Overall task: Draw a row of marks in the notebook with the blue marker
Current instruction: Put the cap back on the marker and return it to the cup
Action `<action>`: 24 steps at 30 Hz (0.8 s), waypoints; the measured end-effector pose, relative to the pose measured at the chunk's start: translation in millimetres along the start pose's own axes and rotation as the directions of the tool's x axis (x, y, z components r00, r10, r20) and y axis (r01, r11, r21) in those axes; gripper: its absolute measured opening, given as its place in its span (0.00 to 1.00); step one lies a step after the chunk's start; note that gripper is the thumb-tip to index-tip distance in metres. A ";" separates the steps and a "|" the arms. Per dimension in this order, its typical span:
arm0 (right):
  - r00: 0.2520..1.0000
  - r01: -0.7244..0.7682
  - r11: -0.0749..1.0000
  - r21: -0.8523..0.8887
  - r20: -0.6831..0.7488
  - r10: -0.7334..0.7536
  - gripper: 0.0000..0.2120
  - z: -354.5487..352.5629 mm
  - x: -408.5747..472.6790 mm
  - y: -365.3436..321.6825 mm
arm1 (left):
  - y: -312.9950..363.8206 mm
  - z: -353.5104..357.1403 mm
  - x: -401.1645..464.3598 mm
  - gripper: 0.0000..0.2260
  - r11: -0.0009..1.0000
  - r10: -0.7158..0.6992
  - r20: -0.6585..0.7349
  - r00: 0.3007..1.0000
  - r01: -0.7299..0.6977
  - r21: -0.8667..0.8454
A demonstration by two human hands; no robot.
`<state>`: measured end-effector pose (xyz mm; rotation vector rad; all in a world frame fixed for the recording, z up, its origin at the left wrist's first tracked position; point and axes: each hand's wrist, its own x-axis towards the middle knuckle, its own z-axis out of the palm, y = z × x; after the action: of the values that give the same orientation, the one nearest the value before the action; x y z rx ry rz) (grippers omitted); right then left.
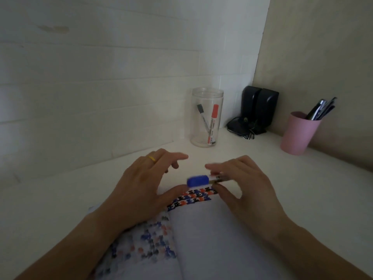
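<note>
An open notebook (212,229) lies on the white desk in front of me. Rows of blue, red and black marks run along the top of its right page, and bled-through marks show on the left page. My right hand (242,184) holds the blue marker (198,181) level above the top of the page, its blue cap pointing left. My left hand (145,182) hovers just left of the cap with fingers spread, thumb close under the cap, holding nothing. A yellow ring is on one left finger.
A clear plastic jar (206,118) with a red and a black marker stands behind the hands. Black speakers (256,110) with cables sit in the corner. A pink cup (298,134) of pens stands at the right. White wall behind, beige wall on the right.
</note>
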<state>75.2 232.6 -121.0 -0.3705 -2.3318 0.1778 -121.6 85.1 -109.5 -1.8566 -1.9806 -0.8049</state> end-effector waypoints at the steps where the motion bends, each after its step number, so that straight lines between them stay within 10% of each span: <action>1: 0.999 0.009 1.000 -0.026 0.041 -0.008 0.17 2.9 -0.9 4.0 | -2.4 1.4 -1.5 0.18 0.999 -0.015 0.037 0.999 0.014 0.031; 24: 0.875 -0.145 0.972 0.184 -0.434 0.213 0.27 -27.2 218.1 27.0 | -19.8 12.3 -7.6 0.11 0.999 -0.013 0.174 0.985 0.020 -0.037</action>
<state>-46.6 327.8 37.5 -0.4981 -1.8102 0.3164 -138.4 86.1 -127.4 -1.9966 -2.1006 -0.7110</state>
